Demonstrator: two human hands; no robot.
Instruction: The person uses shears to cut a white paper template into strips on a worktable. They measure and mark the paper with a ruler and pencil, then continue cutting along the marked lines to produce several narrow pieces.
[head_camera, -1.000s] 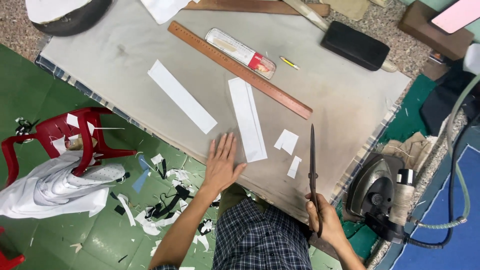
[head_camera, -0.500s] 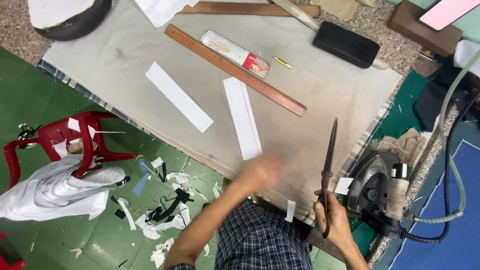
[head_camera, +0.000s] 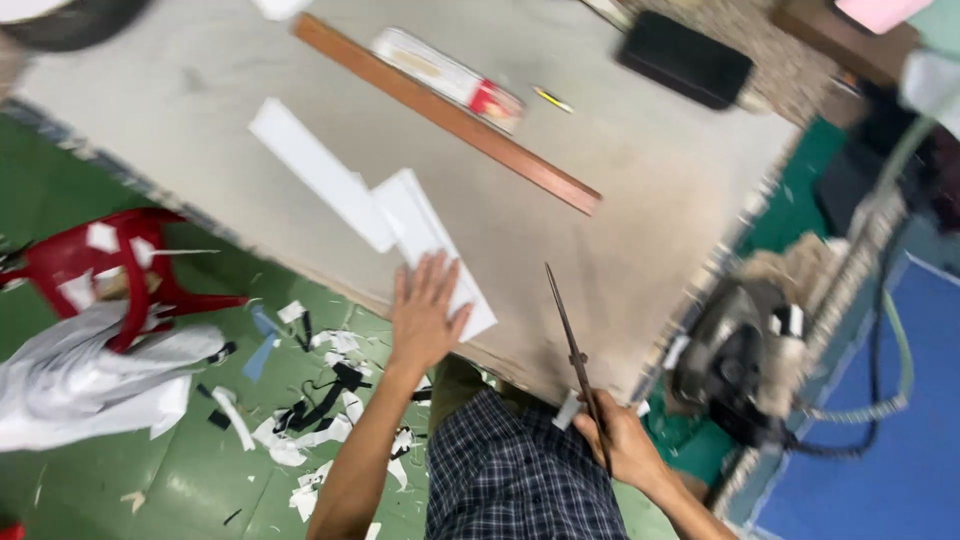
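My left hand (head_camera: 425, 315) lies flat, fingers spread, on the near end of a folded white strip (head_camera: 428, 240) on the grey work table (head_camera: 620, 200). That strip touches a second long white strip (head_camera: 315, 173) to its left. Near the table's front edge my right hand (head_camera: 622, 445) grips the handles of long dark scissors (head_camera: 574, 350), blades closed and pointing up and left over the table. A small white scrap (head_camera: 567, 409) sits by my right hand at the table edge.
A long wooden ruler (head_camera: 445, 113), a flat clear case (head_camera: 448, 78), a small pencil (head_camera: 552, 98) and a black block (head_camera: 685, 58) lie at the back. An iron (head_camera: 735, 365) with a hose stands right. A red chair (head_camera: 110, 270) with white cloth (head_camera: 80, 375) and scattered scraps (head_camera: 320, 400) cover the green floor.
My left hand swept back left and pressed onto the folded strip, which now lies slanted against the other strip. The small white pieces left the table. The scissors tilted left.
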